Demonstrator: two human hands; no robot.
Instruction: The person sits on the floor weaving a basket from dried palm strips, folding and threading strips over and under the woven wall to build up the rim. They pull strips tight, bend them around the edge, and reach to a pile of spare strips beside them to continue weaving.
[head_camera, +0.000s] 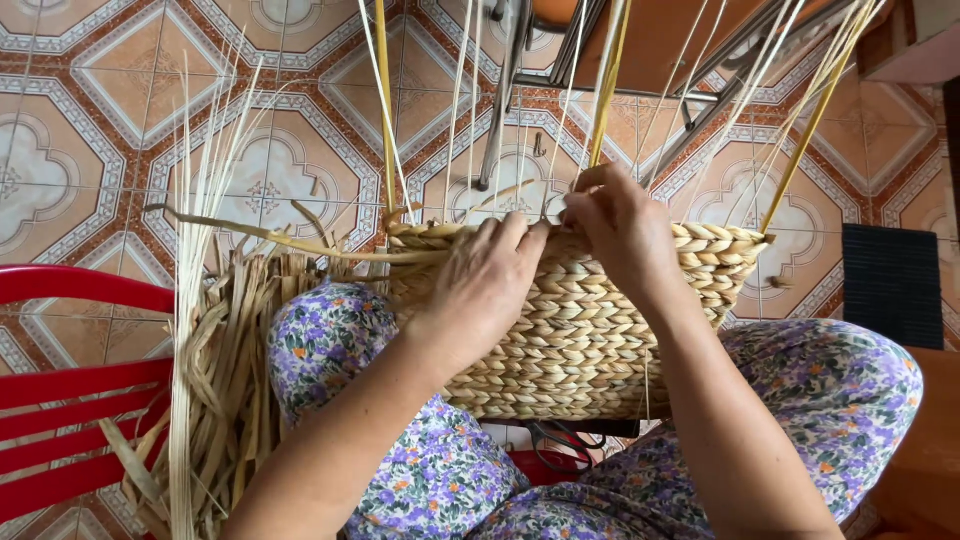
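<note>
item: woven basket (580, 330), straw-coloured braided rows, resting on the lap between two knees in floral purple trousers (440, 470). its top rim faces away from the camera, and thin upright stakes (600, 90) rise from it (pale ones mixed with a few yellow).

left hand (480, 285): laid over the basket's upper edge, fingers curled down onto the braid, pressing it; whether it pinches a strand cannot be told.

right hand (625, 225): at the rim just beside the left, fingertips pinched around a yellow stake at its base.

loose dried strands (215, 380): a bundle to the left, draped between the knee and a red plastic chair (75, 390).

floor: patterned tiles (120, 120). metal frame legs (510, 90) beyond the basket. dark mat (890, 280) at right.
</note>
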